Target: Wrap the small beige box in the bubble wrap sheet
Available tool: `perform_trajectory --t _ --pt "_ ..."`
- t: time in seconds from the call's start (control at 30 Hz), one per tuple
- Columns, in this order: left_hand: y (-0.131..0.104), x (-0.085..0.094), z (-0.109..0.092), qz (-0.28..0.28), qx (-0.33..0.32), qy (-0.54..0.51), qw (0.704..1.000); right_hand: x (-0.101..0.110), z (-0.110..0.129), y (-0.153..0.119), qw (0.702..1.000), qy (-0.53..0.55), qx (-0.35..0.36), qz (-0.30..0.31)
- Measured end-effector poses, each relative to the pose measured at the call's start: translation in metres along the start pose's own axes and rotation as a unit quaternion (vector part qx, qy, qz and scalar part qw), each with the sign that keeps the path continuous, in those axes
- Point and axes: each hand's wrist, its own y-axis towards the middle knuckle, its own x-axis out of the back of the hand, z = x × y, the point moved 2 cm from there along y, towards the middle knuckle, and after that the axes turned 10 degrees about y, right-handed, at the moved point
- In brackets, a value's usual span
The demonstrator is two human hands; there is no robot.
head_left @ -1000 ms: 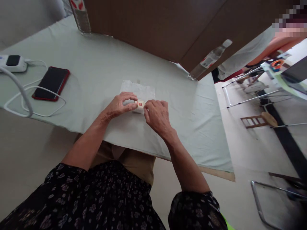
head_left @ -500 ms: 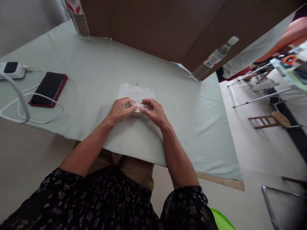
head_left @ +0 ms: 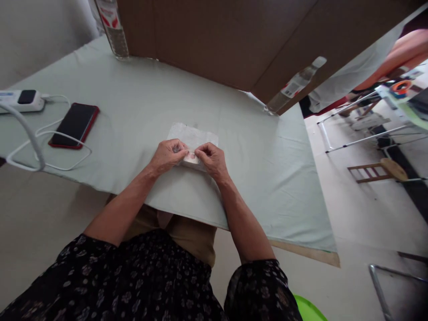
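A thin white paper sheet (head_left: 194,133) lies on the cloth-covered table, its far part spread flat beyond my hands. At its near side is a small pale packet (head_left: 191,158) with a reddish mark on top. My left hand (head_left: 170,154) is closed in a pinch at the packet's left side. From the right, my right hand (head_left: 211,160) pinches the other side with thumb and forefinger. The two thumbs are a short gap apart. What lies under the fingers is partly hidden, and I cannot make out whether the sheet and packet are one piece.
A black phone with a red case (head_left: 74,125) and a white cable (head_left: 63,168) lie at left by a power strip (head_left: 26,100). Brown cardboard (head_left: 207,40) stands at the back with bottles (head_left: 117,38) against it. A wooden stool (head_left: 393,170) is on the floor at right.
My hands have drawn slightly apart and the right fingers have closed into a pinch. The reddish mark on the packet now shows between them. The view has shifted a little.
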Motion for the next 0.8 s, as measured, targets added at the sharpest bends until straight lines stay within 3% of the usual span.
perform_trajectory --t 0.1,0.17,0.3,0.4,0.5,0.63,0.8 --pt "0.0 0.0 0.001 0.006 0.005 0.012 1.0 0.0 -0.002 0.001 0.999 -0.038 0.001 0.01" --pt "0.0 0.0 0.002 0.002 0.013 0.025 1.0 0.003 0.004 -0.001 0.993 -0.109 0.031 -0.017" --pt "0.001 0.001 0.001 -0.002 0.025 0.033 0.999 0.002 0.032 -0.016 0.941 -0.294 0.147 -0.08" --pt "0.002 0.001 0.0 -0.002 0.022 0.03 0.999 -0.012 0.044 -0.028 0.918 -0.349 0.191 -0.004" --pt "0.003 0.005 0.0 0.002 0.034 0.04 0.999 -0.024 0.042 -0.034 0.909 -0.368 0.185 0.055" --pt "0.002 0.017 0.006 -0.007 0.039 0.078 0.996 -0.027 0.038 -0.032 0.903 -0.388 0.17 0.07" --pt "0.001 0.03 0.018 -0.03 0.068 0.175 0.982 -0.029 0.04 -0.03 0.871 -0.449 0.182 0.08"
